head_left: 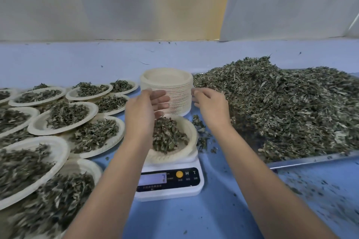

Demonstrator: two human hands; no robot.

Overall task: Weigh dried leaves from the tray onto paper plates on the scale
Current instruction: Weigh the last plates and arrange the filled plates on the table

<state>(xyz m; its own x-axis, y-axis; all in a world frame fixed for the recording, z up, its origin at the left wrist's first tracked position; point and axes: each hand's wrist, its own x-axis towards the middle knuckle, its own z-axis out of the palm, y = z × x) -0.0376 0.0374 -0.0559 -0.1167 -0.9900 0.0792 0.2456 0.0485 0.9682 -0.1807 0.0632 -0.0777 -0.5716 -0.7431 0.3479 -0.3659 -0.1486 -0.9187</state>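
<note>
A white digital scale [169, 182] stands at the table's centre with a paper plate [186, 132] of dried leaves on it. Just behind it rises a tall stack of empty paper plates [169, 81]. My left hand [147, 106] is at the stack's left side, fingers spread and reaching across its front. My right hand [210, 104] is at the stack's right side, fingers curled toward it. Both hands flank the stack; whether they touch it is unclear. A metal tray [310, 159] on the right holds a big heap of dried leaves [281, 106].
Several filled paper plates [62, 116] overlap across the left of the blue table [213, 209]. Loose leaf bits lie between scale and tray and over the front right. A pale wall covering hangs behind the table.
</note>
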